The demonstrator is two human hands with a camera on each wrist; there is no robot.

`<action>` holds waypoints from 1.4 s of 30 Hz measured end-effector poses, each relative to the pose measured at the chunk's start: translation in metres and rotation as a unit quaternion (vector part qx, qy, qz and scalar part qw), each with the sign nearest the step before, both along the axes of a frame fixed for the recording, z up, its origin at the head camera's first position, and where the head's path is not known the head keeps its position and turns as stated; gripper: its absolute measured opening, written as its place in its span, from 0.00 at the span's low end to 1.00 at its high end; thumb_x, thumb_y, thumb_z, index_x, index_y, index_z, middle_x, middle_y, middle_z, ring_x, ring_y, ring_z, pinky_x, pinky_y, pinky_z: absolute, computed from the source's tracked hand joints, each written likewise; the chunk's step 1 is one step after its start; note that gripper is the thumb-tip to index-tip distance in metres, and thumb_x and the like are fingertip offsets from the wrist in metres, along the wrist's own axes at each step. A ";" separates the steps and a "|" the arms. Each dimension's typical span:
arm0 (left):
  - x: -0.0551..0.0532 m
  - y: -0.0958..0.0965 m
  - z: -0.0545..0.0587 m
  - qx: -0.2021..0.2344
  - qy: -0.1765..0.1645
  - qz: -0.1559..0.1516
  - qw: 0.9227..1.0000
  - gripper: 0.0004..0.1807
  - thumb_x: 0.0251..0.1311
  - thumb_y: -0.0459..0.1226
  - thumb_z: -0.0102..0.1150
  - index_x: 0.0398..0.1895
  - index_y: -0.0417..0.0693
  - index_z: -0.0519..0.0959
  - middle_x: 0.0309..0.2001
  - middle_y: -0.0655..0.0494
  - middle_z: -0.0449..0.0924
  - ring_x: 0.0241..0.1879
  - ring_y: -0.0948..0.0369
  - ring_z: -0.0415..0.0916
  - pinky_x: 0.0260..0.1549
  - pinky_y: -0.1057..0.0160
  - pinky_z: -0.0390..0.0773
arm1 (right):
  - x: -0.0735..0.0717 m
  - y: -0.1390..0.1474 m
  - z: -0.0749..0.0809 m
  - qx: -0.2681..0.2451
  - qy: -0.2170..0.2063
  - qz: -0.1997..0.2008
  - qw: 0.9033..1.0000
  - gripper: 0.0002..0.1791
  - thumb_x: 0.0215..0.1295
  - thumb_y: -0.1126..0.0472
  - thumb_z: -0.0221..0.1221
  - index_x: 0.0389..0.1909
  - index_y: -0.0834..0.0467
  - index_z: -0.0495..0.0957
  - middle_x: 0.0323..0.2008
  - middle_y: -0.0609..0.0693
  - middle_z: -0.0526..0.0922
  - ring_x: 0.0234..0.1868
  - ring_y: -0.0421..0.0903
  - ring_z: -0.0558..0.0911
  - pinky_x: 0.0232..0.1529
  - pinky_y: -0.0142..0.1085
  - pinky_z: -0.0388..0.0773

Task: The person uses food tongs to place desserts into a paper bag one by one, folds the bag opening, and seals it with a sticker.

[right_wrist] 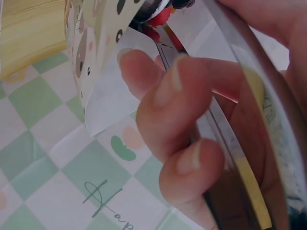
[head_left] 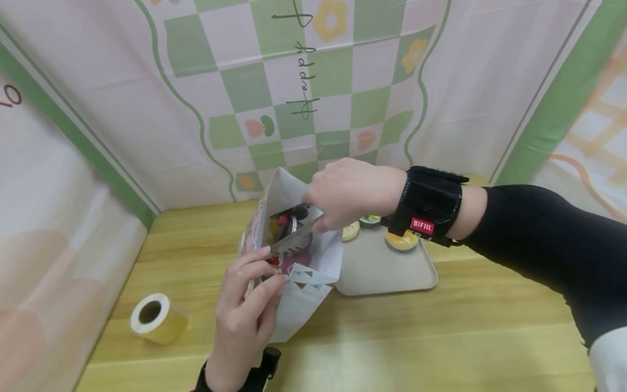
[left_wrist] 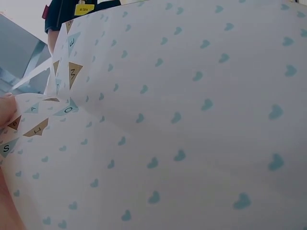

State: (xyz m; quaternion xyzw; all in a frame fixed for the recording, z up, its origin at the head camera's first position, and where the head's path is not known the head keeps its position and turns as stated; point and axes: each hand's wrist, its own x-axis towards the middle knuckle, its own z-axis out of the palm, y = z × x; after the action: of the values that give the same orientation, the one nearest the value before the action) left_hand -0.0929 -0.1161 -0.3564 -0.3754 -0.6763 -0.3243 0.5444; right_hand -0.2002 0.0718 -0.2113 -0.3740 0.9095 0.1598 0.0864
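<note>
A white paper bag (head_left: 306, 310) with a printed pattern stands with its mouth spread, and my left hand (head_left: 245, 307) grips its near left rim. The bag's heart-printed side (left_wrist: 158, 124) fills most of the left wrist view. Over the mouth, my right hand (head_left: 350, 190) holds metal tongs (right_wrist: 228, 148), its fingers curled around one arm. The tongs reach down into the bag. Near their lower end are a dark round item (right_wrist: 147, 10) and something red (right_wrist: 160, 18); whether the tongs grip either, I cannot tell. A purplish item (head_left: 296, 264) shows deeper inside.
Behind the bag to the right lies a beige tray (head_left: 382, 275) with a pale round bread (head_left: 350, 231), a yellow-topped tart (head_left: 401, 240) and a small green-topped item (head_left: 370, 219). A yellow roll of labels or tape (head_left: 159, 318) sits on the wooden table at left. Patterned curtains surround it.
</note>
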 end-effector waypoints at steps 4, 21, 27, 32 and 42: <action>0.000 0.001 0.000 0.001 0.000 -0.004 1.000 0.16 0.78 0.34 0.56 0.29 0.37 0.83 0.35 0.42 0.80 0.51 0.45 0.82 0.68 0.64 0.80 | -0.001 -0.003 -0.002 0.003 0.006 0.003 1.000 0.27 0.67 0.38 0.66 0.57 0.53 0.84 0.47 0.53 0.89 0.49 0.56 0.86 0.50 0.51 0.87; 0.002 0.005 -0.002 0.042 -0.004 0.040 0.998 0.17 0.77 0.35 0.57 0.26 0.38 0.81 0.33 0.41 0.78 0.51 0.47 0.81 0.67 0.68 0.80 | -0.001 0.000 0.001 0.002 0.000 -0.010 1.000 0.29 0.67 0.38 0.66 0.62 0.50 0.83 0.53 0.54 0.89 0.53 0.57 0.87 0.55 0.53 0.87; 0.002 0.004 -0.002 0.062 -0.004 0.059 0.996 0.18 0.77 0.35 0.58 0.25 0.36 0.81 0.33 0.40 0.78 0.50 0.46 0.82 0.67 0.68 0.80 | 0.001 0.005 0.006 -0.020 -0.007 -0.018 1.000 0.26 0.66 0.40 0.68 0.60 0.50 0.84 0.51 0.51 0.89 0.50 0.53 0.87 0.49 0.50 0.88; 0.001 0.002 -0.002 0.062 -0.004 0.060 0.996 0.18 0.76 0.35 0.59 0.26 0.36 0.82 0.33 0.40 0.78 0.50 0.46 0.82 0.67 0.67 0.80 | 0.004 0.018 0.009 -0.030 0.003 -0.014 0.999 0.24 0.66 0.41 0.67 0.58 0.49 0.84 0.43 0.49 0.90 0.41 0.50 0.86 0.41 0.48 0.87; 0.002 0.001 -0.002 0.055 -0.023 0.066 0.996 0.17 0.77 0.35 0.58 0.27 0.37 0.82 0.35 0.40 0.79 0.52 0.45 0.81 0.69 0.67 0.78 | 0.014 0.052 0.015 -0.072 0.019 -0.045 0.996 0.37 0.69 0.34 0.63 0.73 0.48 0.75 0.37 0.50 0.89 0.41 0.51 0.87 0.41 0.55 0.86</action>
State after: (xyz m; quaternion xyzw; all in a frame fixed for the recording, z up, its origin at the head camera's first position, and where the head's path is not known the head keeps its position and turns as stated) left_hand -0.0908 -0.1148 -0.3579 -0.2924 -0.6933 -0.3330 0.5683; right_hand -0.1864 0.1240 -0.1958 -0.3350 0.9359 0.0972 0.0487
